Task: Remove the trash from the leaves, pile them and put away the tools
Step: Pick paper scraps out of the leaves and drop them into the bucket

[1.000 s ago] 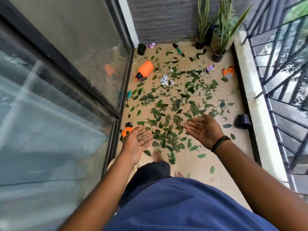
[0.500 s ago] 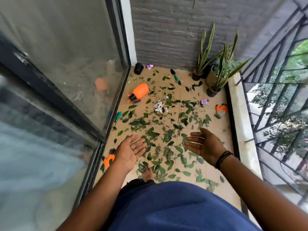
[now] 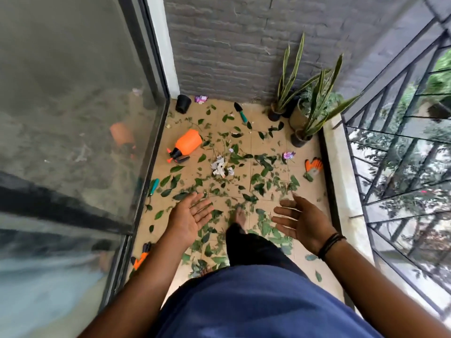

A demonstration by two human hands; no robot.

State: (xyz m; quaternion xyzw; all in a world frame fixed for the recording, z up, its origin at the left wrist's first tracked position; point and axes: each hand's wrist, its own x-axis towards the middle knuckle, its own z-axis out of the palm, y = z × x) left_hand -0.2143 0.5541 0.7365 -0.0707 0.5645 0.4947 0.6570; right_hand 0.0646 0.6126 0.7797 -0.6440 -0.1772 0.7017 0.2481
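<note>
Two hands are held out above the tiled floor [image 3: 263, 142], palms up, fingers straight and spread; neither grip holds anything. The left hand [image 3: 189, 217] hangs near the glass door [image 3: 73, 93]; the right hand [image 3: 301, 222] hangs near the low ledge [image 3: 339, 167]. Green leaves [image 3: 244, 186] lie scattered across the floor. A clump of white paper trash [image 3: 220, 167] lies among them, a purple wrapper [image 3: 288, 155] lies toward the ledge, and another wrapper [image 3: 201, 99] lies at the brick wall. Tools on the floor:
- orange sprayer [image 3: 186, 146], on its side
- trowel [image 3: 240, 112]
- teal-handled tool [image 3: 154, 186] beside the door
- orange gloves [image 3: 313, 165]
- orange pruner [image 3: 141, 256] at the door track

Potted plants [image 3: 302, 113] stand in the far corner.
</note>
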